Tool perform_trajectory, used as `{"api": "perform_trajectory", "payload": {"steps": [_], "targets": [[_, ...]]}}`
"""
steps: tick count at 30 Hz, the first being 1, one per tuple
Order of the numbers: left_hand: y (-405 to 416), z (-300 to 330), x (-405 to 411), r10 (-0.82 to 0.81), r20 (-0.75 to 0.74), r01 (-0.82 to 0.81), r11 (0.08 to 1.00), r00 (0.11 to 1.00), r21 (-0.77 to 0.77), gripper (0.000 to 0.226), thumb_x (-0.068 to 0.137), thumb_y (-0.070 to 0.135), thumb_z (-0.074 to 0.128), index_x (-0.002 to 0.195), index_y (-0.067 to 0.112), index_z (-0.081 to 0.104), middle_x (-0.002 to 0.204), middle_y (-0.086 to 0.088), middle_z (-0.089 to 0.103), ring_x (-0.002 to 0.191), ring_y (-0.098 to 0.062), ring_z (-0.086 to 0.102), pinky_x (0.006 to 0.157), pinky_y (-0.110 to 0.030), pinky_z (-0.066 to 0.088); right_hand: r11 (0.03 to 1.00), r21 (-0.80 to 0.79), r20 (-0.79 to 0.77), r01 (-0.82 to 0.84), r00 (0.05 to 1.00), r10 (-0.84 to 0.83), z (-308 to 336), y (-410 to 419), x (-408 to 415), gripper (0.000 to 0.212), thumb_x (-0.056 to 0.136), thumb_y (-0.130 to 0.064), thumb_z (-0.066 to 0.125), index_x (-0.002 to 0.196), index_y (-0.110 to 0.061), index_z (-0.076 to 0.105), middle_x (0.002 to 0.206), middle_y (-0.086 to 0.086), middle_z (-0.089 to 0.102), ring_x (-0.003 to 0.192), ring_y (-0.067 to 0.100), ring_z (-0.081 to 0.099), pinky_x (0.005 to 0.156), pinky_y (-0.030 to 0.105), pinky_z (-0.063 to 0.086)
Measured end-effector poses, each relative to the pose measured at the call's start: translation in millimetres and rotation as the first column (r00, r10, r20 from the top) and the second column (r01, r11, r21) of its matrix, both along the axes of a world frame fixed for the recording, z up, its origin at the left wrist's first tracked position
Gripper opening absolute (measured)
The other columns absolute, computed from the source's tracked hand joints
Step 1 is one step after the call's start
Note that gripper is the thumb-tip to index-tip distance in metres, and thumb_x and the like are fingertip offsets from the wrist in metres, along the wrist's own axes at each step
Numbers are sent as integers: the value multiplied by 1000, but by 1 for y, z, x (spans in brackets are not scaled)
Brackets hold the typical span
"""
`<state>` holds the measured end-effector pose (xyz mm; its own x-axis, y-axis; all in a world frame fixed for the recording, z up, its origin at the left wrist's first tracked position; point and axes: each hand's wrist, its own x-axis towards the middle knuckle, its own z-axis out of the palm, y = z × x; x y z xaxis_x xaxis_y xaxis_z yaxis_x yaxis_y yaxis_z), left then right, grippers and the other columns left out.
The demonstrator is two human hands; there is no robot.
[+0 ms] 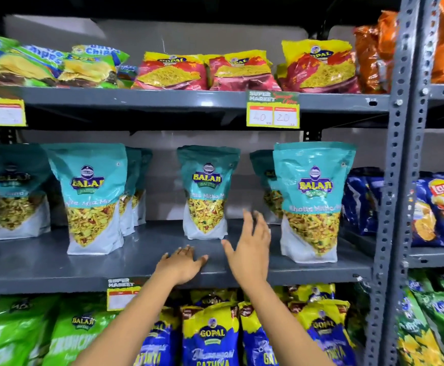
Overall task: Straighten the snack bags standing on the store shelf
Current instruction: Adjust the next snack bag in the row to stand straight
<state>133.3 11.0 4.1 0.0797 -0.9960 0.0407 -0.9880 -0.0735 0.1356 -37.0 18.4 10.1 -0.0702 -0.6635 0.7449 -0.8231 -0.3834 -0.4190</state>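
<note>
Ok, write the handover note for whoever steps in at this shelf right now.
Left hand: open, palm down on the front of the middle shelf, holding nothing.
Right hand: open, fingers spread, raised between the centre teal bag and the right front teal bag, touching neither as far as can be seen.
Bags: all teal bags stand upright. The centre one sits further back than the left front bag and the right front one.
Left: probably bring the centre bag forward into line, then check the bags behind.

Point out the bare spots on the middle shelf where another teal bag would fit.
Bare grey middle shelf runs along the front edge. Gaps flank the centre teal Balaji pouch, one toward the left-front teal pouch, one toward the right-front teal pouch. The far left is crowded.
</note>
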Motion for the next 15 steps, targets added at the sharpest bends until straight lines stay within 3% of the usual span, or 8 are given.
{"api": "perform_trajectory", "payload": {"steps": [3,7,10,15], "targets": [[0,2,56,36,-25,-36,999,999,5,76,95,63,18,154,17,13,163,-1,9,150,-19,9,121,-46,9,994,73,-33,-86,995,89,7,-17,50,82,88,-38,65,152,-18,17,159,12,21,148,28,17,121,45,16],[4,3,88,11,-28,-10,1000,1000,9,74,95,62,18,154,18,13,164,-1,7,150,-18,9,120,-44,9,979,160,22,-126,992,124,14,-41,96,90,85,-33,70,153,-16,13,159,19,17,147,33,18,119,45,20],[5,-4,90,-11,-21,11,1000,1000,-13,74,95,62,17,154,18,10,164,2,4,150,-17,7,121,-43,7,977,197,68,-80,995,68,16,-56,117,96,80,-32,75,153,-23,14,155,26,15,140,42,23,114,47,29],[2,-8,92,-19,-13,18,998,1000,-65,74,94,62,17,154,18,12,164,4,6,150,-14,6,121,-43,5,965,260,57,23,998,-39,18,-84,130,100,80,-39,75,152,-41,5,153,36,3,140,49,18,115,52,25]]}}
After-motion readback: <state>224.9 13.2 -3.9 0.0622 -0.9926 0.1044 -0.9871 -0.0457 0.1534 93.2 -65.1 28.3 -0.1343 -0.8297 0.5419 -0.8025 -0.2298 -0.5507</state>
